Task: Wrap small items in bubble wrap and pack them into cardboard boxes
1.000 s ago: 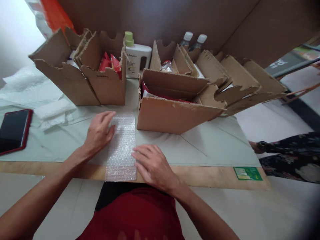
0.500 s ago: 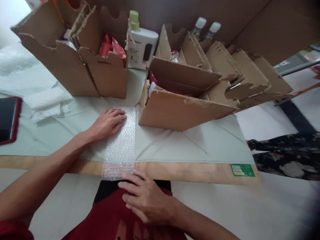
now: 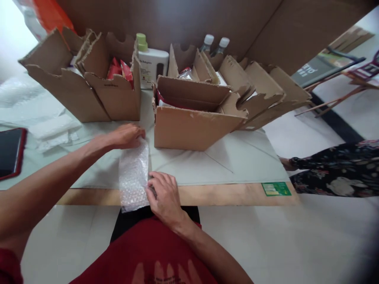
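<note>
A strip of clear bubble wrap [image 3: 133, 175] lies across the near edge of the pale sheet on the table [image 3: 225, 195], bulging upward along its length. My left hand [image 3: 126, 136] grips its far end with curled fingers. My right hand [image 3: 164, 195] pinches its near right edge at the table's wooden border. An open cardboard box [image 3: 192, 118] with red items inside stands just right of the wrap.
More torn cardboard boxes [image 3: 89, 86] line the back, with a white bottle [image 3: 149, 63] and two capped bottles [image 3: 214, 43] behind. A red-cased phone [image 3: 10, 152] and folded white wrap [image 3: 53, 130] lie at left. Another person's patterned sleeve [image 3: 334, 169] reaches in at right.
The bubble wrap lay flat under both hands; now it is lifted and curved. My left hand closed on its far end. My right hand came back onto its near right edge.
</note>
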A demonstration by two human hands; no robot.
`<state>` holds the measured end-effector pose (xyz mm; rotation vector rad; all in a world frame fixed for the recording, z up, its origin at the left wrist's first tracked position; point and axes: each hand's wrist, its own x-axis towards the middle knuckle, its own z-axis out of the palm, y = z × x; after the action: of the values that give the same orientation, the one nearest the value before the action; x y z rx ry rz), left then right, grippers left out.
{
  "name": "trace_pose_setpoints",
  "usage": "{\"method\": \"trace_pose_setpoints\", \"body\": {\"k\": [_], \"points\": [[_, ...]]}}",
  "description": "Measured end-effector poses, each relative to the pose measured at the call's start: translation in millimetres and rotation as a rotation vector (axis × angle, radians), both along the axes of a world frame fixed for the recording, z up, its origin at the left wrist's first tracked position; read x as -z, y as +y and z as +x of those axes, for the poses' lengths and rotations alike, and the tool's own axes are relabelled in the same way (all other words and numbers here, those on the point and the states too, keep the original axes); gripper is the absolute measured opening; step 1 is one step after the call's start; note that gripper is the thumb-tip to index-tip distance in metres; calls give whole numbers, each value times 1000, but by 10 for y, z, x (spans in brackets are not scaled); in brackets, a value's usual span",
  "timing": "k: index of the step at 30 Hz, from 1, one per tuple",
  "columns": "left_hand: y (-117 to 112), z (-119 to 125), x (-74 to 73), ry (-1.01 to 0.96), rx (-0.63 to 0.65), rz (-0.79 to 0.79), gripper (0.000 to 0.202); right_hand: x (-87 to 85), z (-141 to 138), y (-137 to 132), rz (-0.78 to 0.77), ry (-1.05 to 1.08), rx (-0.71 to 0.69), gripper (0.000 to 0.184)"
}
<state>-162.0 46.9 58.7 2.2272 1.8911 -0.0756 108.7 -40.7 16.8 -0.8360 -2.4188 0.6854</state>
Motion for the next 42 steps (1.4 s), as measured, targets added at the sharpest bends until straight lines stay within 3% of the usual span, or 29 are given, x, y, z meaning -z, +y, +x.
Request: {"method": "trace_pose_setpoints", "body": {"k": [3,6,8,11,14,16,20,22,24,27,30,33,35,38,42], "points": [[-286,-131,-230,-104,-19,94,21,-188,175,117,-80,214,-4,15],[-635,-157,-516,-169,-33,399,19,-435,397,363,143,294,24,21],[-860,-112,-566,-149,-26,604,14,-519,519,510,329,262,36,25],[-1173,-65,-305,-61,80,663,10,-464,675,619,433,101,-58,31],[-1461,-74,97,-60,163,493,17,-330,858,617,317,-114,-180,28],[-1599,-16,232,-124,117,428,30,-297,951,603,217,-158,-176,22],[-1550,448,165,-225,128,543,54,-358,754,629,181,-117,-98,19],[-1397,716,153,-219,187,537,64,-347,459,652,225,-179,-138,25],[-1267,845,241,-178,208,458,73,-261,184,676,255,-269,-225,33],[-1272,681,482,-111,132,342,70,-56,125,708,253,-340,-312,42],[-1519,301,615,-112,-17,311,60,63,558,709,223,-322,-245,44],[-1781,39,527,-156,-173,353,50,22,1063,749,181,-242,-78,36],[-1838,-19,407,-165,-331,411,42,-32,1197,831,172,-175,28,31],[-1710,14,275,-100,-543,412,32,-43,1018,1008,193,-150,104,28],[-1420,150,233,-146,-560,240,29,28,583,1178,180,-224,105,25]]}}
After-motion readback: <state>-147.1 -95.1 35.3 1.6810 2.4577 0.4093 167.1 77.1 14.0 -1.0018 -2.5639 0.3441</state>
